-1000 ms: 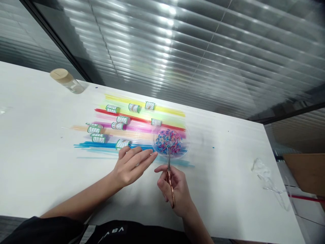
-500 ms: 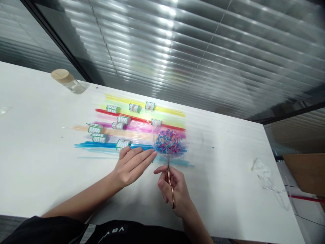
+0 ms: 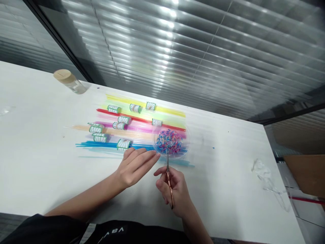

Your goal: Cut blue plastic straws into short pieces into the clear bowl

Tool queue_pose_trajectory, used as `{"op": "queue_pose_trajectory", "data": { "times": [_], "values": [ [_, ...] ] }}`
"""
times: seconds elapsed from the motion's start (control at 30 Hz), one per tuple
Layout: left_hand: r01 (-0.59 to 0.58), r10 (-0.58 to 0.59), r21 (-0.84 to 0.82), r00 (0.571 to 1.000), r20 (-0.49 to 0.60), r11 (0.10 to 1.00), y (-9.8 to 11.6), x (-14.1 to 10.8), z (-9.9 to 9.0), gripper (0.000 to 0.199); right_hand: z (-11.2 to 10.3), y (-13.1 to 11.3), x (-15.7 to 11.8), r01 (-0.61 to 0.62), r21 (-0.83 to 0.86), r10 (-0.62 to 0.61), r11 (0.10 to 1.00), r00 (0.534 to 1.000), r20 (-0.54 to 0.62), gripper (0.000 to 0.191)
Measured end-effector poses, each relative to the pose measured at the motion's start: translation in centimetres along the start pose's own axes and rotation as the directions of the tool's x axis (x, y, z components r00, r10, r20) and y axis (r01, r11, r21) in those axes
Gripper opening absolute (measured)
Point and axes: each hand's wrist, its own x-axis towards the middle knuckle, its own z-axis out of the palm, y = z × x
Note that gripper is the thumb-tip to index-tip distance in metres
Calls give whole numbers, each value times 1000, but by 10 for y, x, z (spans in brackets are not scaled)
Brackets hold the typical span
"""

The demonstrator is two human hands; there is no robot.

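Note:
My right hand [image 3: 174, 189] is closed around a pair of copper-handled scissors [image 3: 168, 176]. Their silver blades point away from me, with the tips over small cut pieces [image 3: 169, 140] of blue, pink, red and orange straw. These lie in a round clear plastic bowl [image 3: 188, 144]. My left hand [image 3: 137, 166] is stretched out flat, its fingertips at the bowl's near-left rim; whether they press on it I cannot tell. Beneath and beside those fingers run dark blue straws [image 3: 93, 145], bundled by a paper band [image 3: 124, 144]. The undersides of the left fingers are hidden.
Banded bundles of yellow straws [image 3: 119, 99], red straws [image 3: 114, 113] and purple straws [image 3: 137, 127] lie beyond my left hand. A lidded jar [image 3: 69, 81] stands at the back left. Crumpled clear plastic [image 3: 262, 171] is at the right of the white table [image 3: 223, 196], below window blinds.
My left hand has shifted slightly right along the bowl's rim. The scissors' tips have moved a little left, and the right hand is otherwise nearly still.

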Motion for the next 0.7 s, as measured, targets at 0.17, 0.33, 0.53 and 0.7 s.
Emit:
{"op": "queue_pose_trajectory", "data": {
  "times": [0.17,0.33,0.53,0.7],
  "values": [
    [-6,6,-31,1000,-9,999,2,1,2,28,3,-2,0,-40,-22,39,999,998,-58,33],
    [-5,4,-33,1000,-6,999,1,1,3,30,4,-3,0,-48,-24,47,999,997,-61,35],
    [10,-8,-48,998,59,999,5,2,-4,28,1,0,0,10,-23,-12,1000,998,-61,30],
    [21,-17,-38,996,88,999,6,3,-5,30,0,1,0,5,13,-4,1000,999,-51,32]
  ]
}}
